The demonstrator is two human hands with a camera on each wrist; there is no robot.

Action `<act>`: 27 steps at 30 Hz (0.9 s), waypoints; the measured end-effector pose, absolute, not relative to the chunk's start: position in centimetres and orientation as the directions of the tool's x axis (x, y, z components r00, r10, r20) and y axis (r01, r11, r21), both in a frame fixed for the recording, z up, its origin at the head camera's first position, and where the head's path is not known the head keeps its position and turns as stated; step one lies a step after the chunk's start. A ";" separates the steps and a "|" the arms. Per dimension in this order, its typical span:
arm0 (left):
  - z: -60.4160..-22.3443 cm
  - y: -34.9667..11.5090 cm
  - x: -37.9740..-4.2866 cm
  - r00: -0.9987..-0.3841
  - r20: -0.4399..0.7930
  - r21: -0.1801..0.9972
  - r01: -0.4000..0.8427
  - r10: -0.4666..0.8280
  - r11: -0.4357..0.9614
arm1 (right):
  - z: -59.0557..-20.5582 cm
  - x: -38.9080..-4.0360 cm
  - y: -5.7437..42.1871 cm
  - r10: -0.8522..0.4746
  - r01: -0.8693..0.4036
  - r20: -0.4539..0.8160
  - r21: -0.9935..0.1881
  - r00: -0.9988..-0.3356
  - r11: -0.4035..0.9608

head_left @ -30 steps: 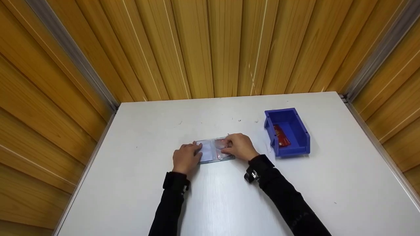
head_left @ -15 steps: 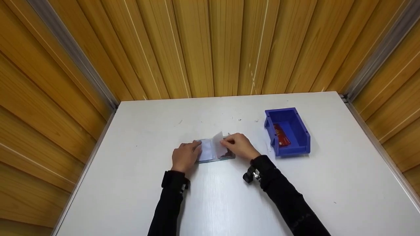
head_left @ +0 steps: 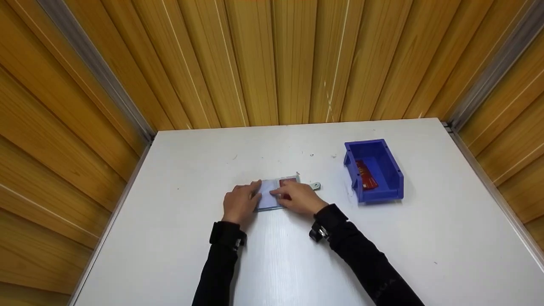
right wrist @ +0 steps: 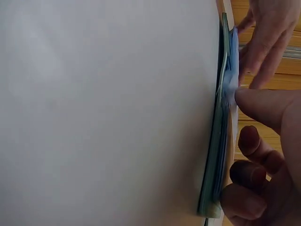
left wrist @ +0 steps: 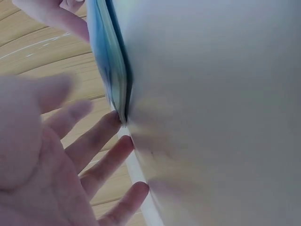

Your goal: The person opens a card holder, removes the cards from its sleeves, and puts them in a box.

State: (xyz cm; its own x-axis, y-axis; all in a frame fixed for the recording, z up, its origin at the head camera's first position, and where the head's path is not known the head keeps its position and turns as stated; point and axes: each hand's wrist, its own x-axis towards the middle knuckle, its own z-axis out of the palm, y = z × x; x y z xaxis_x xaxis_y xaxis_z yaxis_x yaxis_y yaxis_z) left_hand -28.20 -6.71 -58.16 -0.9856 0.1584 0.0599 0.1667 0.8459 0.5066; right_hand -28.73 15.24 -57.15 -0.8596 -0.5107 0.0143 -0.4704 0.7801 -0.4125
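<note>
An opened card holder [head_left: 267,197] with clear sleeves lies on the white table, its left page pale. On its right page a red card [head_left: 288,182] shows, partly hidden under my right hand. My left hand [head_left: 239,205] rests at the holder's left edge, fingers spread and fairly straight in the left wrist view. My right hand [head_left: 298,198] lies over the right page, its index finger reaching to the middle fold. From the right wrist view, the thumb [right wrist: 263,106] touches the holder's edge while other fingers bend loosely. A snap strap [head_left: 315,186] sticks out beyond the right hand.
To the right stands a blue bin [head_left: 382,194] holding another red card [head_left: 366,175]. Wood-patterned walls [head_left: 293,63] close off the back and both sides of the table [head_left: 272,263]. Small specks lie behind the holder.
My right hand has let go of a raised clear sleeve page and moved left to the fold. That page now lies flat, and the red card and strap show. My left hand stays put.
</note>
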 end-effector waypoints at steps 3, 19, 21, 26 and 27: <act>-58.3 -6.7 -28.1 -0.983 0.077 0.479 0.183 0.167 0.859 | -57.2 -28.9 15.8 -0.478 -0.434 0.005 -0.429 -0.878 0.792; -58.1 -6.8 -27.8 -0.979 0.107 0.493 0.206 0.176 0.845 | -56.8 -29.7 20.3 -0.325 -0.236 -0.124 -0.459 -0.938 0.857; -58.0 -6.8 -27.8 -0.980 0.092 0.511 0.199 0.177 0.836 | -56.7 -29.8 20.6 -0.325 -0.232 -0.131 -0.465 -0.936 0.854; -57.5 -6.6 -27.9 -0.983 0.038 0.535 0.172 0.179 0.827 | -56.6 -29.9 20.8 -0.345 -0.250 -0.129 -0.466 -0.930 0.849; -57.4 -6.6 -27.9 -0.983 0.034 0.533 0.170 0.180 0.829 | -56.7 -29.9 20.8 -0.347 -0.252 -0.130 -0.464 -0.929 0.849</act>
State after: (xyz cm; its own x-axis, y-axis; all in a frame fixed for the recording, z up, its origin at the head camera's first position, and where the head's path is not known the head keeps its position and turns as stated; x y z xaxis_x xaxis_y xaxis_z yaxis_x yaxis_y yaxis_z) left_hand -27.92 -6.58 -57.39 -0.9831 0.1798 0.0335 0.1698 0.8291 0.5327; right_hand -29.90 20.77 -56.65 -0.9290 -0.3466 -0.1299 -0.2518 0.8490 -0.4645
